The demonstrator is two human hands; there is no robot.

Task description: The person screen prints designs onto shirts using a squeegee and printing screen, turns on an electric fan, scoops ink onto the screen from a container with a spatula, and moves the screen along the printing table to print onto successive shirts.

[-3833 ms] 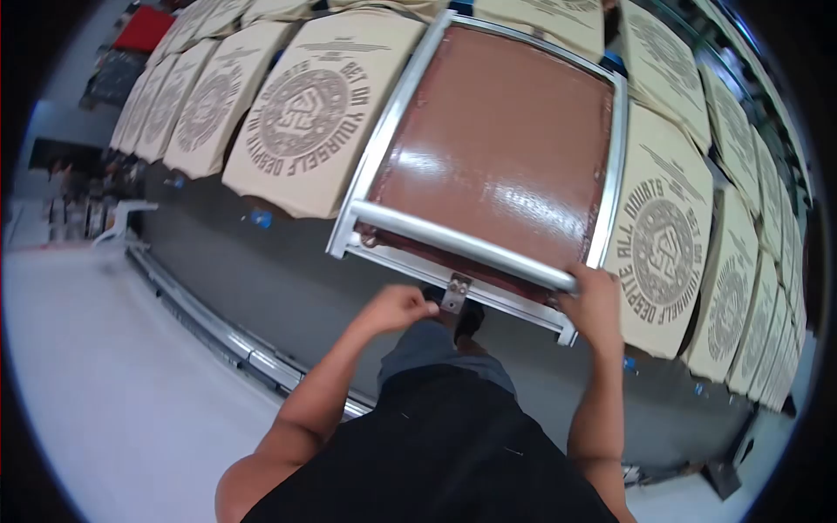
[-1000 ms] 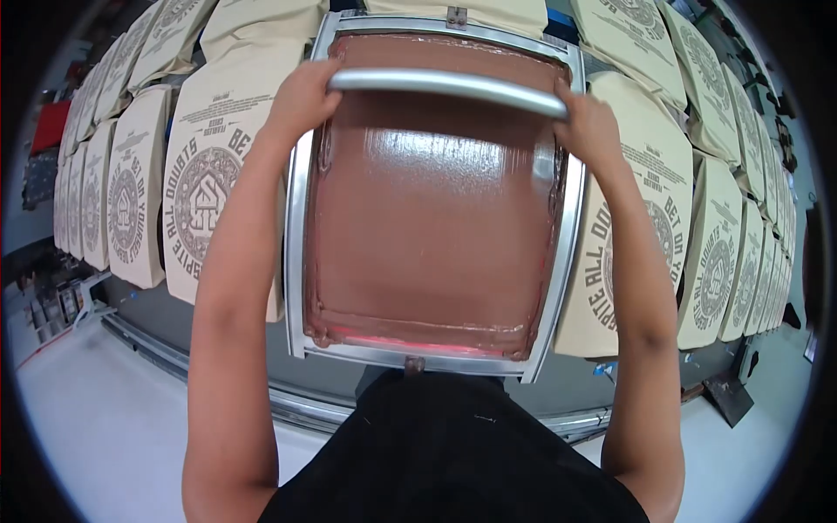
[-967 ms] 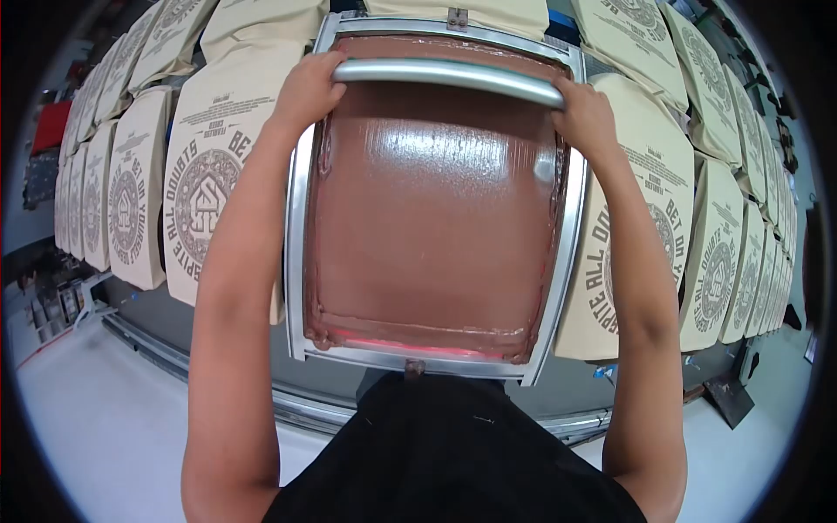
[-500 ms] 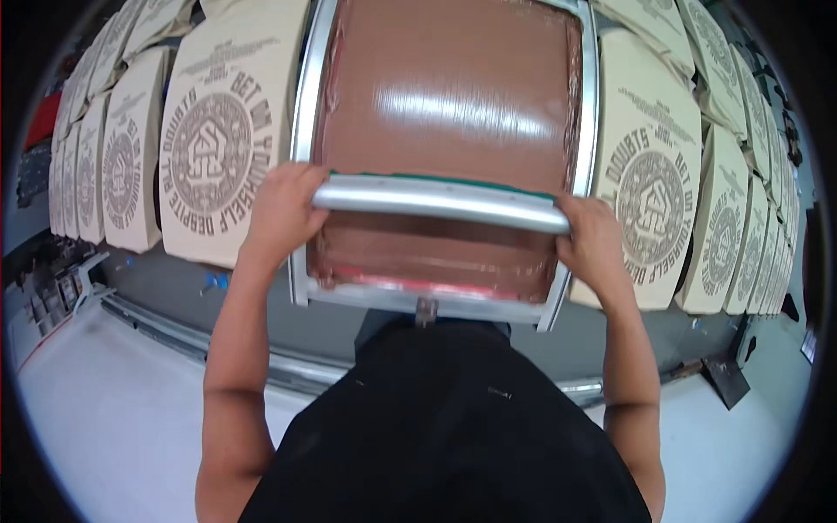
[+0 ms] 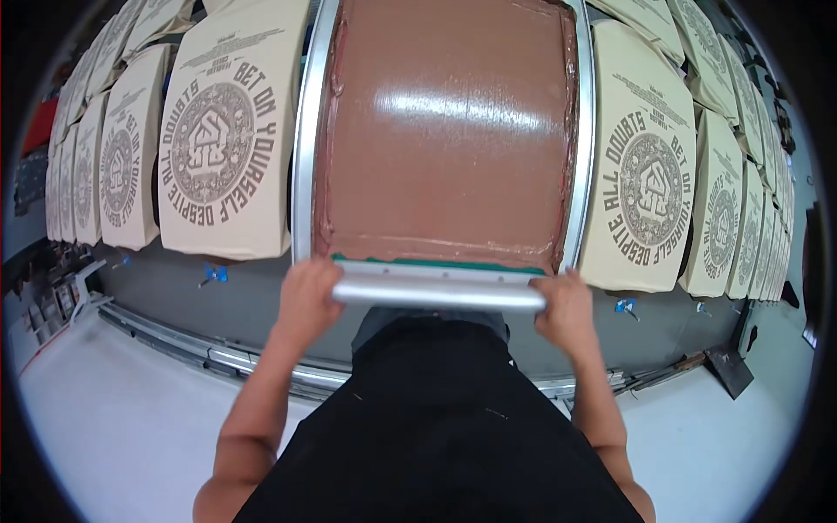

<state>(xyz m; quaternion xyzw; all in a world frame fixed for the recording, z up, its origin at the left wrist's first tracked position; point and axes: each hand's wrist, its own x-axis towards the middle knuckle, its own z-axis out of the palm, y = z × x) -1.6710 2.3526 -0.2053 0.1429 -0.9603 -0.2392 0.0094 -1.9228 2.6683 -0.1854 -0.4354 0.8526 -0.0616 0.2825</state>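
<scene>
Both ends of a wide silver squeegee [image 5: 440, 295] with a green blade are gripped, the left end by my left hand [image 5: 312, 295] and the right end by my right hand [image 5: 565, 305]. It lies across the near end of a screen printing frame [image 5: 307, 157], close to my body. Brown ink [image 5: 453, 183] coats the mesh inside the metal frame, with thicker ridges along the sides and a line of ink just beyond the blade. The squeegee covers the frame's near edge.
Cream fabric pieces [image 5: 222, 131] printed with a brown round emblem and lettering line the left side, and similar printed pieces [image 5: 645, 166] line the right. Blue-handled clamps or knobs [image 5: 214, 275] sit below them. A metal rail [image 5: 235, 356] runs along the near side above a white floor.
My hands have pulled the squeegee toward my body, from partway down the screen to its near end. More of the ink-covered mesh shows behind it.
</scene>
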